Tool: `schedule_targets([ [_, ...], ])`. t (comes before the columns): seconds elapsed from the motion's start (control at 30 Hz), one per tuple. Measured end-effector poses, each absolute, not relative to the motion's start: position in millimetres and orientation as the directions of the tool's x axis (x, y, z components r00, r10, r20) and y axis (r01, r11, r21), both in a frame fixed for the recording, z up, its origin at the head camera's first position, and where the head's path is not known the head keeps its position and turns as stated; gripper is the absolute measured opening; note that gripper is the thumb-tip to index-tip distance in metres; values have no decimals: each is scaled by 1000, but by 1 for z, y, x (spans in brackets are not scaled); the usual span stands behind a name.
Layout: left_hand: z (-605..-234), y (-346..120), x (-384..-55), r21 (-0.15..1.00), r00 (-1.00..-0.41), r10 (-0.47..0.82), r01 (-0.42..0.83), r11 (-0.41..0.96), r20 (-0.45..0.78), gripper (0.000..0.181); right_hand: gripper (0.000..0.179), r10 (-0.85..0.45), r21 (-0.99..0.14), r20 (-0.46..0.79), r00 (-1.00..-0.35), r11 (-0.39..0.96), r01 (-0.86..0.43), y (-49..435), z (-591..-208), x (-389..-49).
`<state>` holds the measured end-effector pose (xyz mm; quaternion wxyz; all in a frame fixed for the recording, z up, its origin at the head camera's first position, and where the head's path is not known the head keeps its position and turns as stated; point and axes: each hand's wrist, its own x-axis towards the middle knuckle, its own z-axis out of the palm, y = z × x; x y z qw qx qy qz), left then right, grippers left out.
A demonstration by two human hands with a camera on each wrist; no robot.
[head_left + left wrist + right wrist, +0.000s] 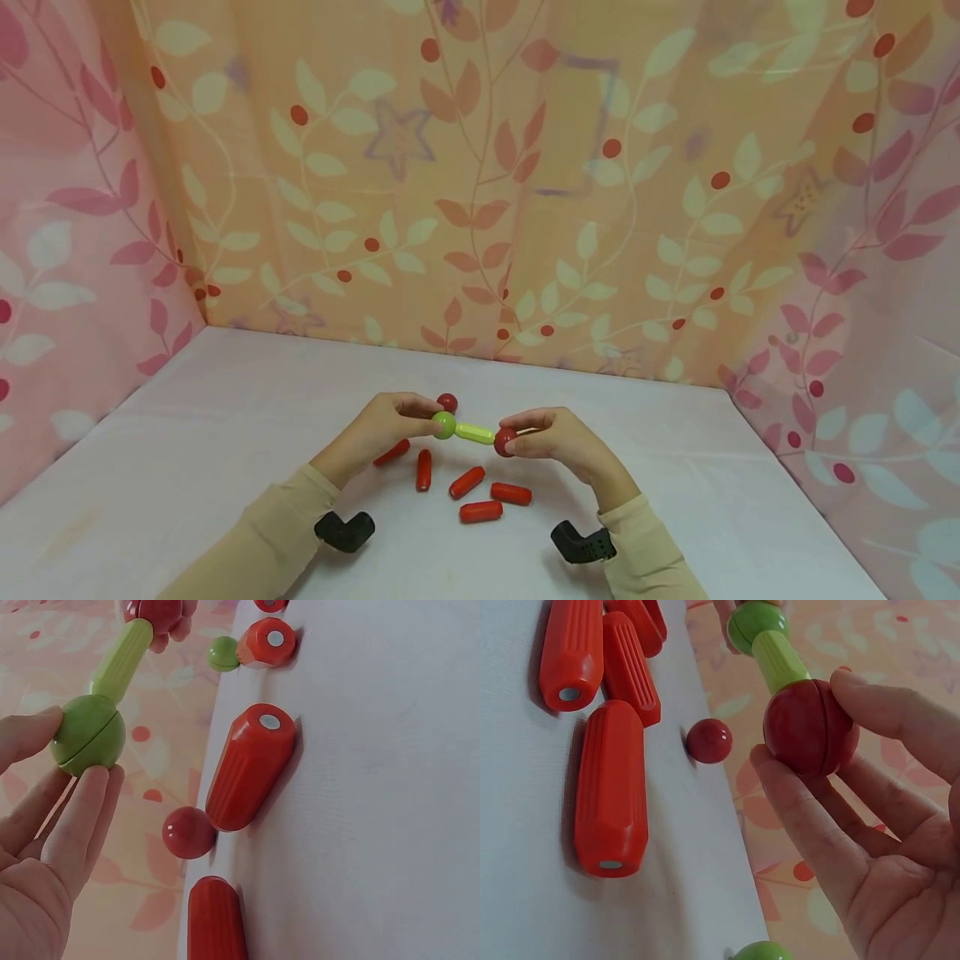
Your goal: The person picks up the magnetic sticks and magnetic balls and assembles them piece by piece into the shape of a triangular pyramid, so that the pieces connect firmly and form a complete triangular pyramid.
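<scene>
A yellow-green magnetic rod [475,433] hangs in the air between a green ball [444,425] and a red ball [506,442], joined end to end. My left hand [392,423] pinches the green ball between thumb and fingertips, as the left wrist view shows on that ball [88,735]. On the other end, my right hand [553,437] grips the red ball [810,727] with thumb and fingers. Several red rods [481,512] lie on the white table below, with pale metal discs in the ends that show.
Behind the left hand's fingertips a loose red ball [447,402] rests on the table [225,433]. Loose green balls show at the left wrist view's top [223,654] and the right wrist view's bottom [761,951]. A floral curtain [480,183] stands behind the table.
</scene>
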<state>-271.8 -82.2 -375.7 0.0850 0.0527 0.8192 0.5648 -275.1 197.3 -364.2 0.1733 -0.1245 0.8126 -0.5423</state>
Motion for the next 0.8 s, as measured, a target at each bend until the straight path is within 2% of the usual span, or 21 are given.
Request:
schedule_targets([
  [0.4,-378,-81,-273,945,-975,205,-15,328,-86,29,41,-498,-940,-187,-847,340,7,197,-369,-276],
  [0.8,-379,-78,-270,954,-962,262,6,301,-77,32,32,-485,-925,-206,-850,380,8,189,-370,-274],
])
